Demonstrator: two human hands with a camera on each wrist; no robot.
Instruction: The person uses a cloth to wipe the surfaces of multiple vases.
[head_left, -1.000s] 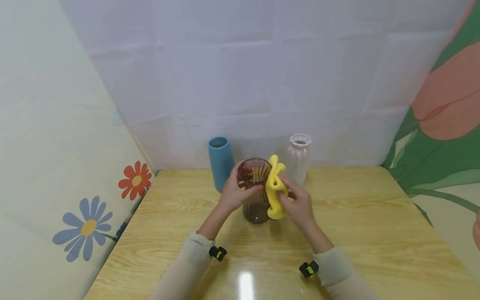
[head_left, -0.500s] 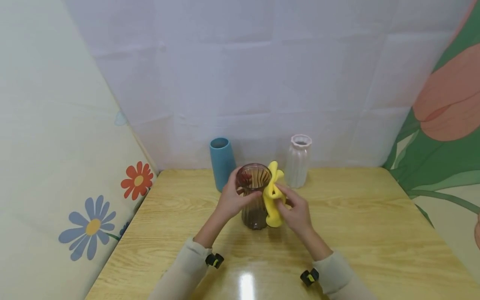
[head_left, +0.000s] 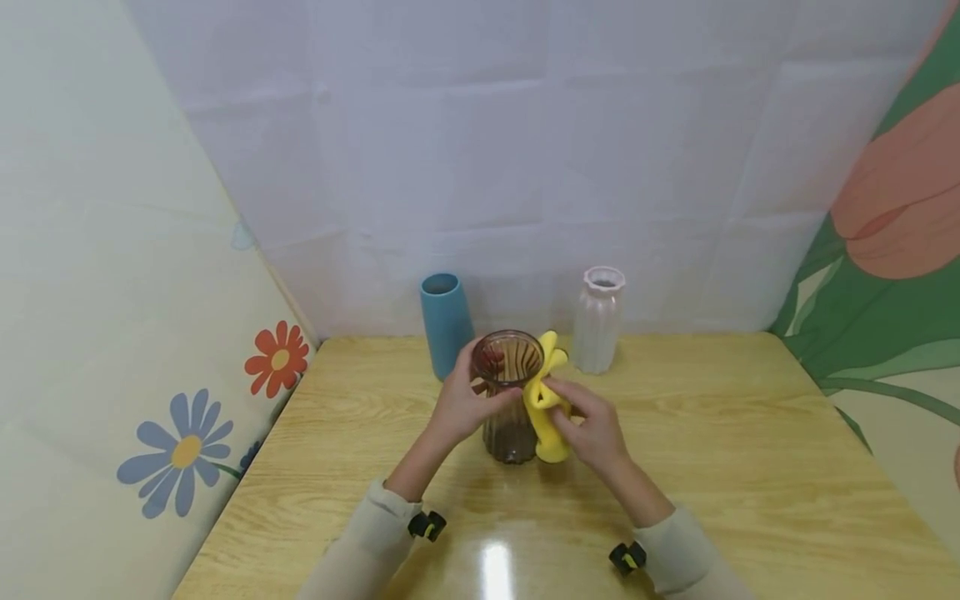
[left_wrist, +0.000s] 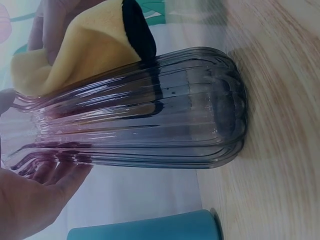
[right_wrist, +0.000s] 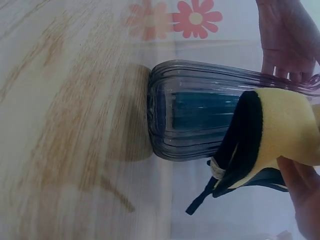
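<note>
In the head view, a ribbed, purple-tinted glass vase (head_left: 512, 429) stands upright at the middle of the table. My left hand (head_left: 463, 402) grips it just below the rim, thumb across the near side and fingers round the left. On its right side lies a folded yellow cloth (head_left: 553, 442), which my right hand (head_left: 592, 423) pinches between thumb and fingers. The right wrist view shows the dark edging (right_wrist: 245, 135) of the cloth and a small loop hanging from it. Close to the table, the vase base (left_wrist: 227, 107) shows in the left wrist view.
A blue vase (head_left: 447, 329) stands behind to the left, near my left fingers. Behind to the right is a pale ribbed vase (head_left: 597, 329) with a scalloped rim. A white sheet (head_left: 480, 167) hangs along the back edge of the wooden table (head_left: 720, 450).
The glass vase has shifted slightly towards me, with both hands following. The yellow cloth has moved down along the vase's right side, still in my right hand.
</note>
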